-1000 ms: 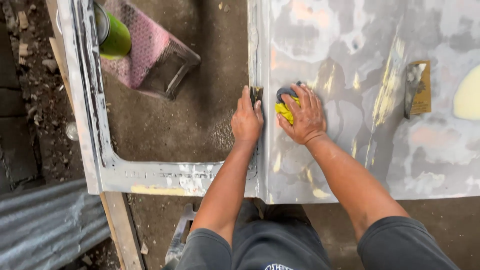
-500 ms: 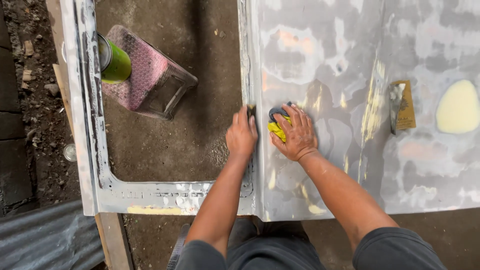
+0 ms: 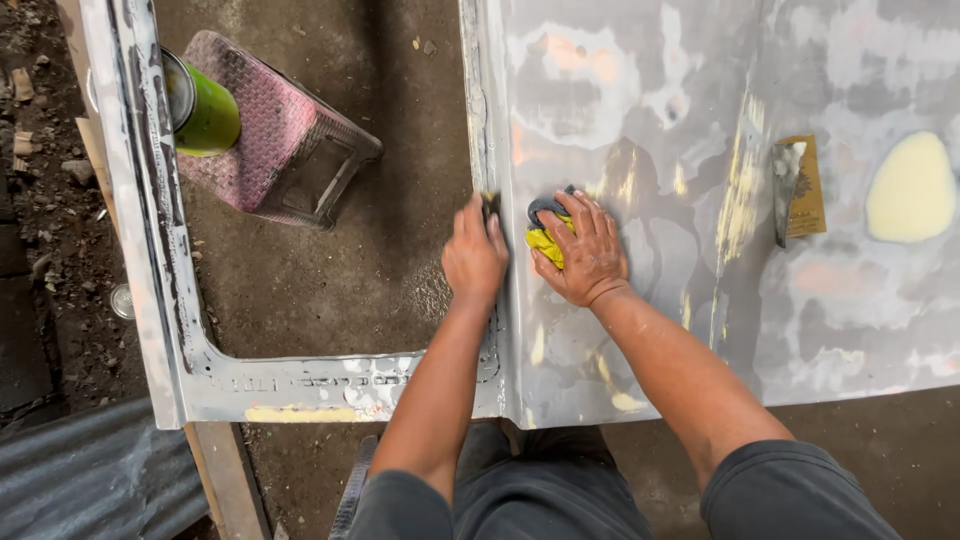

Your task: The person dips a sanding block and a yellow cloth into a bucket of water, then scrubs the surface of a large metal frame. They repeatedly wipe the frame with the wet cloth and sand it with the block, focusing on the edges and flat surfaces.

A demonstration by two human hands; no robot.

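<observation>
Both arms are bare from the short sleeves down. The sleeves are dark grey, of a plain T-shirt. The left hand (image 3: 473, 255) and right hand (image 3: 588, 255) wear no gloves.
</observation>
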